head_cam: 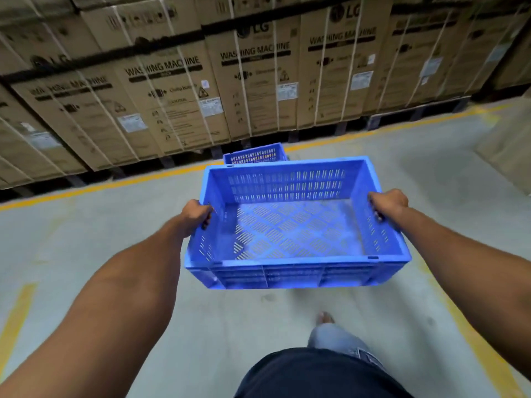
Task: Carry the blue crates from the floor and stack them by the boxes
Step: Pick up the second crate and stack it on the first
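Observation:
An empty blue slotted crate [296,231] hangs in the air in front of me, above the grey floor. My left hand [197,213] grips its left rim and my right hand [388,203] grips its right rim, fingers curled inside. Beyond it, a second blue crate [254,154] sits on the floor by the yellow line, mostly hidden behind the held one. It stands just in front of the row of cardboard washing machine boxes [258,81].
The boxes rest on dark pallets along a yellow floor line [115,183]. More yellow lines mark the floor at left [17,317] and right [474,334]. Another cardboard box [508,145] stands at the right edge. My leg and bare foot [326,318] show below.

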Demonstrator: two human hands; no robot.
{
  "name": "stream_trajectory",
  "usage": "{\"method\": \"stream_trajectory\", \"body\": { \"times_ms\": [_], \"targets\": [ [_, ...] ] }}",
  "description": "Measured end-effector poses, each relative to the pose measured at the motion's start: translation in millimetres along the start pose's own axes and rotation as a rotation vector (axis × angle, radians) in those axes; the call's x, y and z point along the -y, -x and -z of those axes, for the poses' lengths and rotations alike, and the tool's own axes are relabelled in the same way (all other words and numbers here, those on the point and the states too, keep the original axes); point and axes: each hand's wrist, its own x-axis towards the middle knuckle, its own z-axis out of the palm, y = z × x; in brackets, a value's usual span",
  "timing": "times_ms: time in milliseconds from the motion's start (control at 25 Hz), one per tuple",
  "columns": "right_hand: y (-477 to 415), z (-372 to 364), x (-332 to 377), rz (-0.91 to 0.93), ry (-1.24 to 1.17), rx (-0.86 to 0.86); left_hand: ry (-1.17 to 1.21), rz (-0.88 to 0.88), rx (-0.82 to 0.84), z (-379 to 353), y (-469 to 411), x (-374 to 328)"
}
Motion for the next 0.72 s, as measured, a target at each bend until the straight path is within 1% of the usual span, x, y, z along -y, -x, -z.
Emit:
{"method": "stream_trajectory", "body": {
  "times_ms": [80,200,320,440,520,720],
  "targets": [
    [-52,-20,28,-0.057,-0.066,0.142,0.033,0.073,0.016,-1,-44,-9],
    [-137,-49,69,-0.126,-0.113,0.373,0.159,0.175,0.048,-10,-115,-26],
    [-219,-74,101,-0.190,-0.118,0.509,0.287,0.285,0.077,-25,-183,-49],
    [-290,-95,149,-0.144,-0.047,0.519,0.306,0.326,0.084,-30,-241,-76],
    [-324,-113,181,-0.115,0.031,0.499,0.292,0.347,0.035,-27,-275,-91],
    [-409,-180,245,-0.131,0.103,0.504,0.249,0.353,-0.077,-7,-384,-119]
  ]
}}
